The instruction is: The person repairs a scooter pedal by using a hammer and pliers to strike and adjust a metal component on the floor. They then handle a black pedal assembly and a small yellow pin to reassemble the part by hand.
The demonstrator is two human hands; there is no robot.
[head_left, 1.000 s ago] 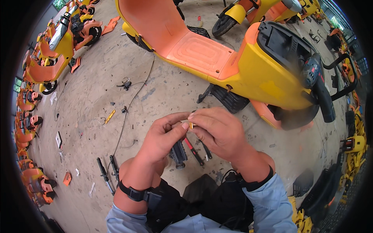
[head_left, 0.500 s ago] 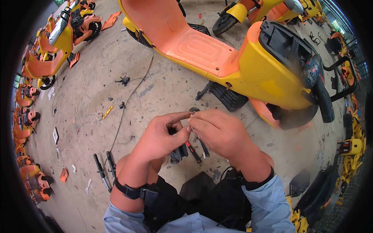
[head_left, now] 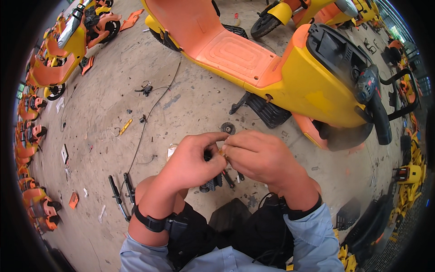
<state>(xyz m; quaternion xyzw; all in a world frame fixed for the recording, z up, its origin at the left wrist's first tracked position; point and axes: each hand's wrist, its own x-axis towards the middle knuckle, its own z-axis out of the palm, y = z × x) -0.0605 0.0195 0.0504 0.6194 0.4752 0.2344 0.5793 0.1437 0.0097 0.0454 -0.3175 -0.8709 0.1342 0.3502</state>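
Observation:
My left hand (head_left: pixel 192 159) and my right hand (head_left: pixel 259 156) meet in front of me, above the floor. Both are closed, thumbs and fingers pinching a small brass-coloured piece (head_left: pixel 222 153) between them. Most of it is hidden by the fingertips, so its kind is unclear. Just beyond the fingers lies a black disc (head_left: pixel 228 128) with a hole in its middle. Below the hands, partly covered by them, are a black ribbed part (head_left: pixel 212 182) and a tool with red-and-black handles (head_left: pixel 229 180).
A yellow-and-orange scooter (head_left: pixel 244 56) stands ahead, with a power drill (head_left: pixel 366 85) on its rear end. A thin cable (head_left: pixel 152 111), a yellow-handled tool (head_left: pixel 126 127) and black rods (head_left: pixel 118 199) lie on the floor to the left. More scooters (head_left: pixel 59 68) line the left side.
The fingertips have shifted slightly, showing more of the brass-coloured piece. The black disc has come more into sight as the view shifted a little.

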